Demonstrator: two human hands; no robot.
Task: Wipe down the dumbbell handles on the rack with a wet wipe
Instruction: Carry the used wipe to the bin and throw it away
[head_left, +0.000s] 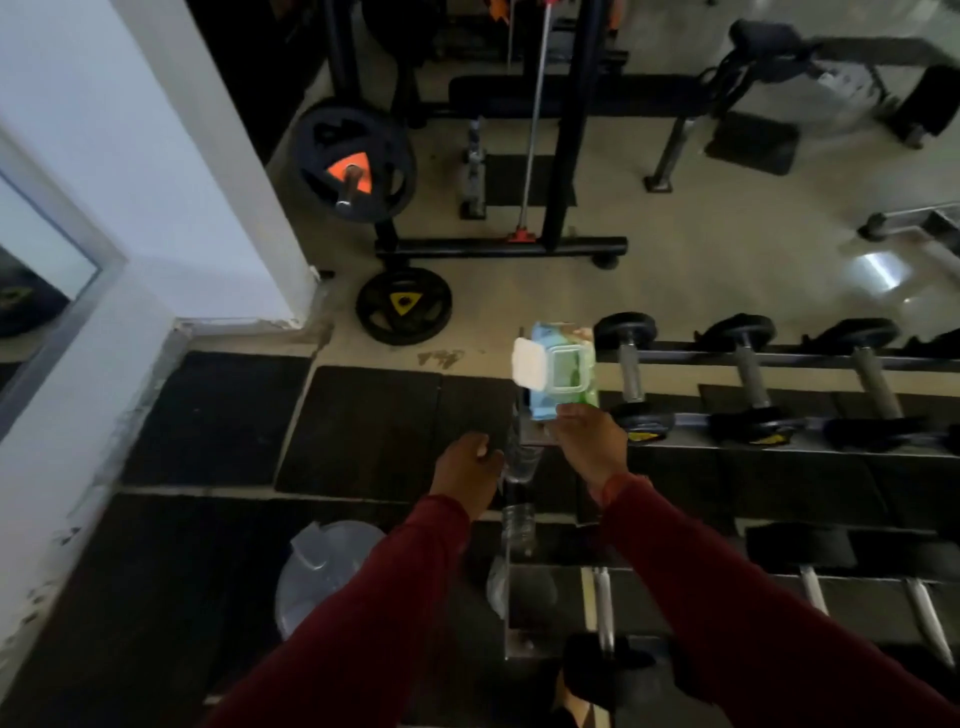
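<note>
A blue and green wet wipe pack (563, 371) lies on the left end of the dumbbell rack (779, 358), its white lid flipped open to the left. My right hand (589, 447) holds the near edge of the pack. My left hand (467, 467) hovers a little to the left with fingers loosely curled and nothing in it. Several dumbbells (631, 371) with grey knurled handles lie across the top rails to the right of the pack. More dumbbells (815, 587) sit on the lower tier.
A clear plastic bottle (519, 519) hangs by the rack's left post. A grey bin lid (322, 566) is on the black floor mats at lower left. Weight plates (402, 304), a squat stand (498, 247) and benches stand beyond. A white wall is at left.
</note>
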